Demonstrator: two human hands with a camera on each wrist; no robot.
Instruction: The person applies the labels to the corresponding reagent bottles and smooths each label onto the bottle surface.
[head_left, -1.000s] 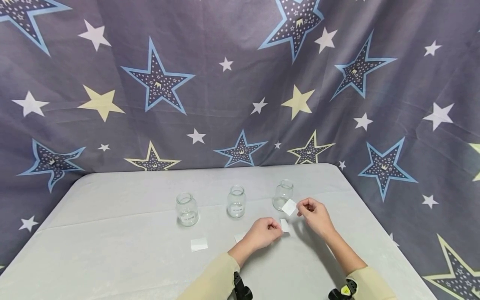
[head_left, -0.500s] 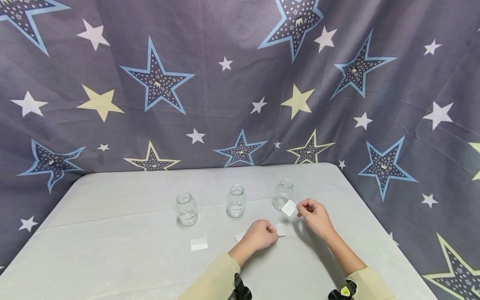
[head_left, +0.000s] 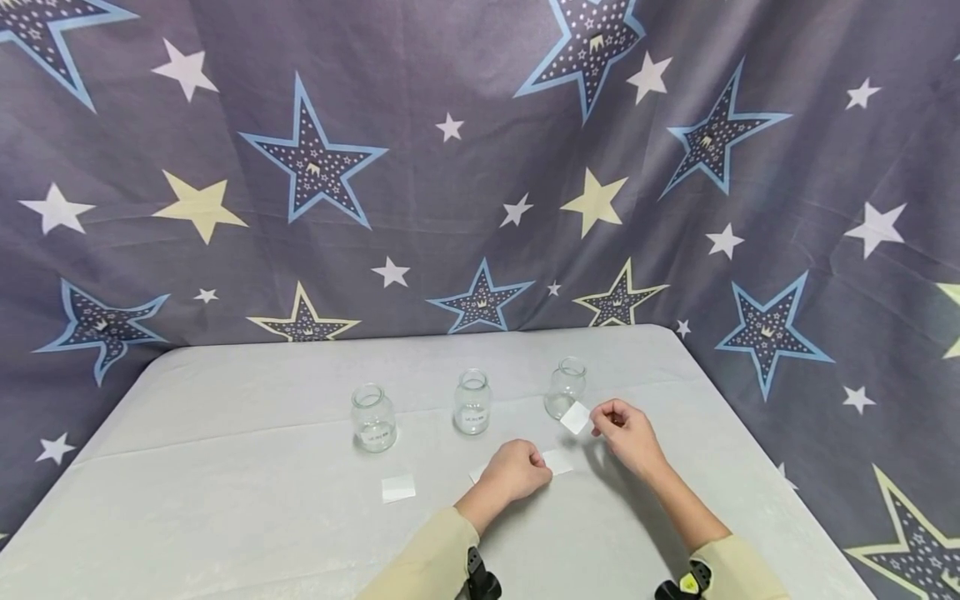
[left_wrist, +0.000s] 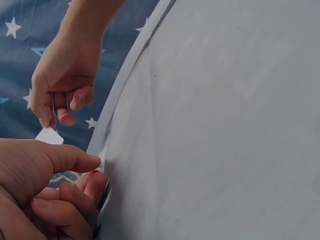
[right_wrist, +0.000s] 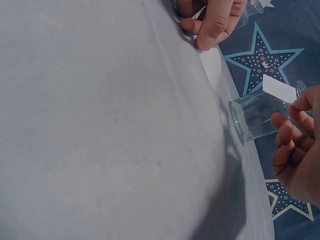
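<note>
My right hand (head_left: 628, 433) pinches a corner of a small white square label (head_left: 575, 417) between thumb and fingertip. The label hangs in front of the right-hand glass jar (head_left: 564, 390); in the right wrist view it overlaps that jar (right_wrist: 257, 116). To its left, my left hand (head_left: 513, 475) is low over the table, its thumb and forefinger pinching the edge of a white paper slip (head_left: 558, 462). In the left wrist view the curled fingers hide most of this slip (left_wrist: 103, 156). Under the left wrist, another white paper piece (head_left: 477, 473) is mostly covered.
Two more open glass jars, a middle jar (head_left: 472, 404) and a left jar (head_left: 373, 419), stand upright with printed labels on their fronts. A white paper piece (head_left: 398, 488) lies in front of the left one. Behind the white-covered table (head_left: 225, 500) hangs a star-patterned curtain (head_left: 420, 192).
My left hand has moved slightly left and down with the paper slip, which now lies flatter and nearer the tabletop. My right hand and its label have stayed almost still.
</note>
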